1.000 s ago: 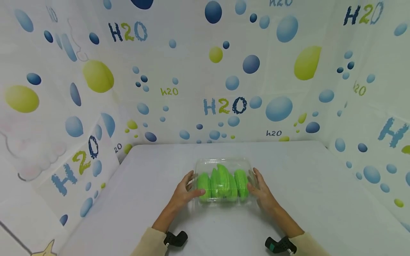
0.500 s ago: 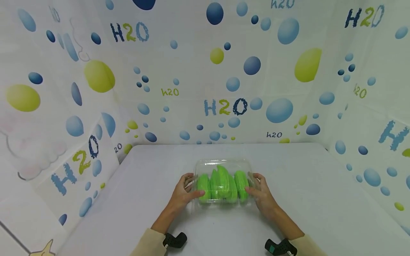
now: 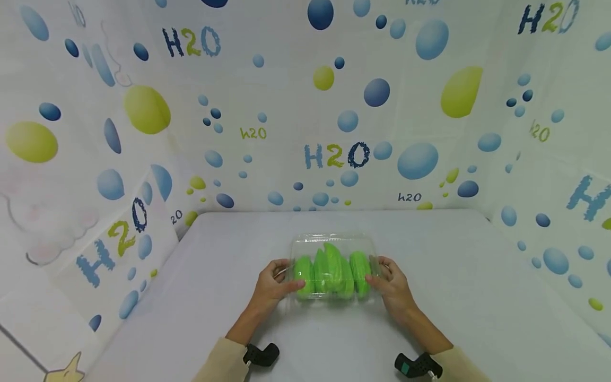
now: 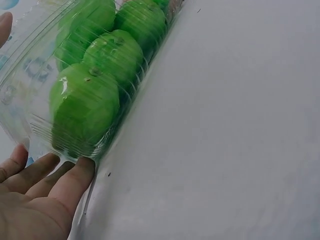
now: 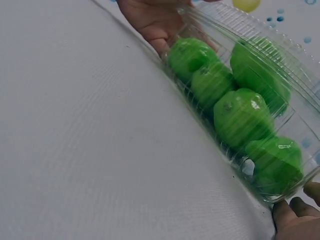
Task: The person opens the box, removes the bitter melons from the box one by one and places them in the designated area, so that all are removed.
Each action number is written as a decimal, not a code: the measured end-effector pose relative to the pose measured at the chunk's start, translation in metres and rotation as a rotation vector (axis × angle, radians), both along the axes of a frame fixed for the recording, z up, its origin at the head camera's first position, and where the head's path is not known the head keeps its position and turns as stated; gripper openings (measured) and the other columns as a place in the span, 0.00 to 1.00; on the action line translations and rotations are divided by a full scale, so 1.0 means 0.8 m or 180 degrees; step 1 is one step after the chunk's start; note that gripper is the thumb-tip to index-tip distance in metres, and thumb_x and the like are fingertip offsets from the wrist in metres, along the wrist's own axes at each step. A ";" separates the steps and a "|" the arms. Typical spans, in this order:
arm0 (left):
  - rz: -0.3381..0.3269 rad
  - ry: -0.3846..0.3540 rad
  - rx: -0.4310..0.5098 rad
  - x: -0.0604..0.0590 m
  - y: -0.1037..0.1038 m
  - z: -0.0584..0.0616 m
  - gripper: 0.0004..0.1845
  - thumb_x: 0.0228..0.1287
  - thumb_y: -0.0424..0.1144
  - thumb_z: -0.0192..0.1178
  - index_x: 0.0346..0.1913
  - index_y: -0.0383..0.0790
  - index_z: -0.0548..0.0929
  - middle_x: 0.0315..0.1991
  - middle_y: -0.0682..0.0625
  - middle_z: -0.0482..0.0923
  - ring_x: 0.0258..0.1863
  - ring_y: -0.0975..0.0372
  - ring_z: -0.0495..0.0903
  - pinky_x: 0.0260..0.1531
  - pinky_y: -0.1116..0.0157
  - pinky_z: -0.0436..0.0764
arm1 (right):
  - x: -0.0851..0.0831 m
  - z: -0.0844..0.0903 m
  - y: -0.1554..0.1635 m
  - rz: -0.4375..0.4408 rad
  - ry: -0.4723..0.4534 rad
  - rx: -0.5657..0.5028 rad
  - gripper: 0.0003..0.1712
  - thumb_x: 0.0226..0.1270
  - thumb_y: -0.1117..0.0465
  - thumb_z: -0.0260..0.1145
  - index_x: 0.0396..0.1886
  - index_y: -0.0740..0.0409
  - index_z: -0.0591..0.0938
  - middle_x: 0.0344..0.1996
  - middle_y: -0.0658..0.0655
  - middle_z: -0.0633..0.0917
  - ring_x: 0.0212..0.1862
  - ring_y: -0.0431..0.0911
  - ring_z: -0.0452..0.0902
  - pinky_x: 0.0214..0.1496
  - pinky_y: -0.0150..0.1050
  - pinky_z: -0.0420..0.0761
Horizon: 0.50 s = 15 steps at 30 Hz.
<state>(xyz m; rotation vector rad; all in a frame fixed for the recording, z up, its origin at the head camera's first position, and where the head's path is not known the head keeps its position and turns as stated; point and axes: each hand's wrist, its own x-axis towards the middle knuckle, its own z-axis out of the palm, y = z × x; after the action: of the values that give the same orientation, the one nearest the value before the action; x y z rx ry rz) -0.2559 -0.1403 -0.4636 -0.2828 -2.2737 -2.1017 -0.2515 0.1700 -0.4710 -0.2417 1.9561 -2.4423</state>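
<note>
A clear plastic box (image 3: pixel 305 244) with a ribbed rim stands in the middle of the table, before me. Through its walls show several bright green, elongated fruit-like pieces (image 3: pixel 332 268), one lying on top of the others. My left hand (image 3: pixel 273 286) holds the box's left end, thumb over the front and fingers at the side. At the opposite end my right hand (image 3: pixel 395 291) grips it likewise. In the left wrist view, the left fingers (image 4: pixel 75 180) touch the box's lower corner. The right wrist view has the right fingers (image 5: pixel 284 215) at the bottom edge.
The white-covered table (image 3: pixel 229 254) spreads around the box on all sides. Behind and beside it hang white sheets (image 3: pixel 281 101) printed with blue and green bubbles. A black wrist camera (image 3: pixel 261 355) sits on the left wrist, another camera (image 3: pixel 418 366) on the right.
The right fingers have drawn in closer against the box's end. The left hand and the box stay about where they were; the head view tilts slightly.
</note>
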 end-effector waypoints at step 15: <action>0.0469 0.0153 -0.0051 0.005 0.004 -0.006 0.20 0.45 0.35 0.81 0.34 0.30 0.80 0.27 0.49 0.78 0.31 0.63 0.76 0.29 0.72 0.75 | 0.002 0.003 -0.003 -0.0719 -0.0099 0.0368 0.21 0.60 0.71 0.74 0.48 0.76 0.75 0.25 0.47 0.82 0.27 0.35 0.72 0.24 0.27 0.72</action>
<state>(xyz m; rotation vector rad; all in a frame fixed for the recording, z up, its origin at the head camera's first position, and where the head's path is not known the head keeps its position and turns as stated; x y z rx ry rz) -0.2520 -0.1370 -0.4685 -0.1589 -2.2117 -1.9846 -0.2497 0.1675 -0.4689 0.0197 2.2130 -2.4286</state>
